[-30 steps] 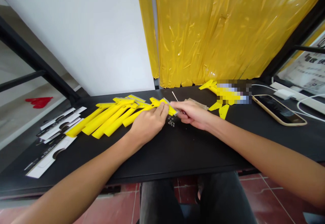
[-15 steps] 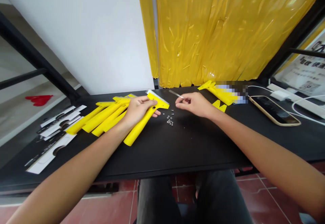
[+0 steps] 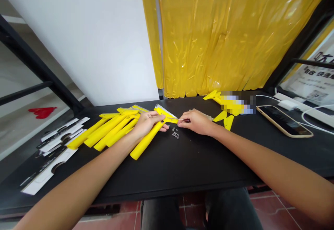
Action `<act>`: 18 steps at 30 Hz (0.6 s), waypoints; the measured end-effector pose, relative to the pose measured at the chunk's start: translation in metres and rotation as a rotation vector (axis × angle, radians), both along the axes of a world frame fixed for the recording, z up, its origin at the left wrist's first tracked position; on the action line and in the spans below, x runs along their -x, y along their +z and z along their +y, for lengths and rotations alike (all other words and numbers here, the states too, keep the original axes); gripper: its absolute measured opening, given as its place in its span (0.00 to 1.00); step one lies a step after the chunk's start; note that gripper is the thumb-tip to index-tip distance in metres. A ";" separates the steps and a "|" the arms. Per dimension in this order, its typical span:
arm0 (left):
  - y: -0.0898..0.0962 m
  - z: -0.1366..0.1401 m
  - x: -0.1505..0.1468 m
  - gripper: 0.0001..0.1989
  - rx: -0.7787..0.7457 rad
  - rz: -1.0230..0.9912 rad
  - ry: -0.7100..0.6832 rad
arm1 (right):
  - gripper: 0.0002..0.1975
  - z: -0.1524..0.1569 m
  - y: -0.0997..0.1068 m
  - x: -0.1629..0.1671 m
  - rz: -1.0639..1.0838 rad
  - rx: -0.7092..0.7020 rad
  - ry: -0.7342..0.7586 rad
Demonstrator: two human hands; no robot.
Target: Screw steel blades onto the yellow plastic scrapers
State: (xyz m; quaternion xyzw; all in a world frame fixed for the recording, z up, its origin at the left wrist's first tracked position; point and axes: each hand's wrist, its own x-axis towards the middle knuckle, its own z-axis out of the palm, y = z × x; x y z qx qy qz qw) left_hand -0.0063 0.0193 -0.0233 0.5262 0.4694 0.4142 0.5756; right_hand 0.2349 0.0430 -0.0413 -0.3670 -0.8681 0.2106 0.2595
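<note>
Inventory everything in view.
Held tool: one, yellow, centre
Screwdriver: one, dark handle, centre
Other tools: several, yellow, left
Fasteners: several, silver, centre
Flat pieces: several, yellow, right
Cards: several, white, left
Phone: one, black screen, right
Adapter: one, white, right
Power strip: one, white, right
Printed sheet: one, white, right
Shape: one, red, left
Sheeting: uncounted, yellow, behind
Panel: one, white, behind
Table: one, black, centre
Tiles: several, red, below
Left hand: one, on held tool
Right hand: one, on screwdriver
Legs: two, dark trousers, below

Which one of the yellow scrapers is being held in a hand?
The yellow scraper gripped by the left hand, nearest the small metal parts; the other yellow scrapers, in the row to its left, lie unheld on the black table.
</note>
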 end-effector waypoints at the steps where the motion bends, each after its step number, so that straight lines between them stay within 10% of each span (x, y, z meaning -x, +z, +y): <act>1: 0.000 0.000 0.000 0.12 -0.008 -0.001 -0.003 | 0.05 -0.001 0.003 -0.001 0.045 0.010 -0.012; 9: 0.006 -0.012 -0.007 0.14 -0.050 -0.054 -0.066 | 0.08 -0.024 0.028 0.008 0.480 0.039 -0.118; 18: 0.011 -0.027 -0.015 0.13 -0.096 0.004 -0.241 | 0.07 -0.035 0.026 0.021 0.481 -0.073 -0.076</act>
